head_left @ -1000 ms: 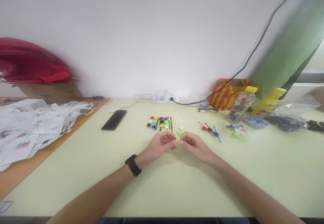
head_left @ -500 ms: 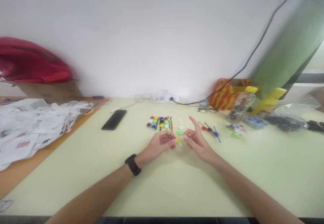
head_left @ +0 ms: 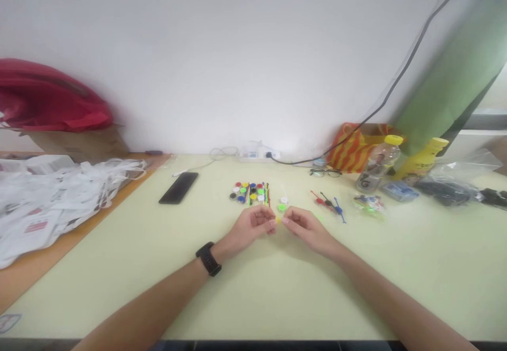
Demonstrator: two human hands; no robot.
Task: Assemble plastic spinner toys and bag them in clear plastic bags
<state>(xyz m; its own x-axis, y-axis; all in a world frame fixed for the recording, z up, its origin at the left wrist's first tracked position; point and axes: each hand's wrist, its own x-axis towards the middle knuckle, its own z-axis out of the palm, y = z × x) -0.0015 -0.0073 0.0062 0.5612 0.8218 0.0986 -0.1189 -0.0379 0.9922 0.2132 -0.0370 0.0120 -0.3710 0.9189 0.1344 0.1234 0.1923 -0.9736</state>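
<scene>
My left hand (head_left: 252, 227) and my right hand (head_left: 306, 228) meet fingertip to fingertip over the pale green table (head_left: 253, 287), both pinching a small yellow piece (head_left: 278, 220). A black watch (head_left: 208, 259) sits on my left wrist. Just beyond the fingers lie a green cap (head_left: 281, 208) and a white cap (head_left: 283, 200). Farther back is a cluster of coloured caps and thin sticks (head_left: 251, 193). To the right lie red, black and blue assembled stick pieces (head_left: 328, 203).
A black phone (head_left: 178, 187) lies at the left. White bags (head_left: 51, 197) and a red bag (head_left: 47, 97) fill the far left. Bottles (head_left: 378, 168), glasses (head_left: 325, 172), a striped bag (head_left: 352, 147), plastic packets (head_left: 455, 182) and a power strip (head_left: 257, 155) line the back right.
Half a second ago my right hand had let go and spread its fingers. It has closed again onto the yellow piece held by my left hand.
</scene>
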